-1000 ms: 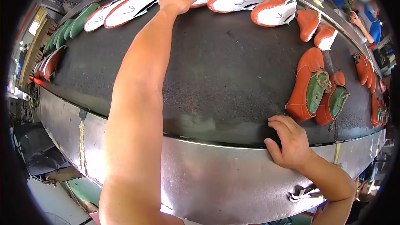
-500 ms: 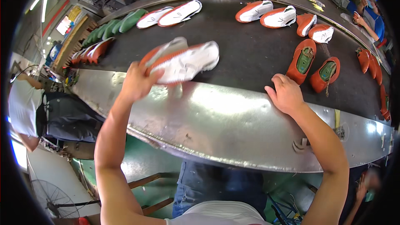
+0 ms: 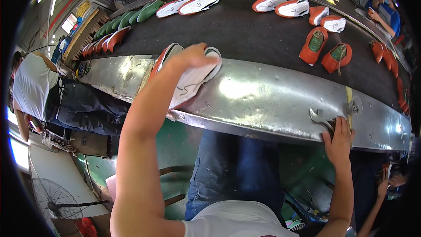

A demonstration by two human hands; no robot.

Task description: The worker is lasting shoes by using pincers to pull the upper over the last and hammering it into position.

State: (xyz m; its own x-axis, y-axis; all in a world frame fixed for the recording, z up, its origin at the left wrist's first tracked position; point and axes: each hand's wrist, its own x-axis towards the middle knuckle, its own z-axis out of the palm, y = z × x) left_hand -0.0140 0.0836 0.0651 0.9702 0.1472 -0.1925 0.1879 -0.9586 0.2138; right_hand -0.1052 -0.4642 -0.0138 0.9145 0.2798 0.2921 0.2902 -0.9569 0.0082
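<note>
Shoes [image 3: 187,88] (white and red) slant beneath the left grip [image 3: 193,56].

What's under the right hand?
A metal tool on the metal ledge: its curved head shows, jutting out left of the right hand. The hand covers the other end, so that part's shape and whether the grip is closed can't be seen.

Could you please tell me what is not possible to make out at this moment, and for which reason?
All in the head view:
Part of the held pair of shoes: hidden behind the left hand and forearm.
Rest of the metal tool: covered by the right hand, so the grip is unclear.
Small round object: too small to identify.
Far-right orange shoes: details too small near the dark rim.
</note>
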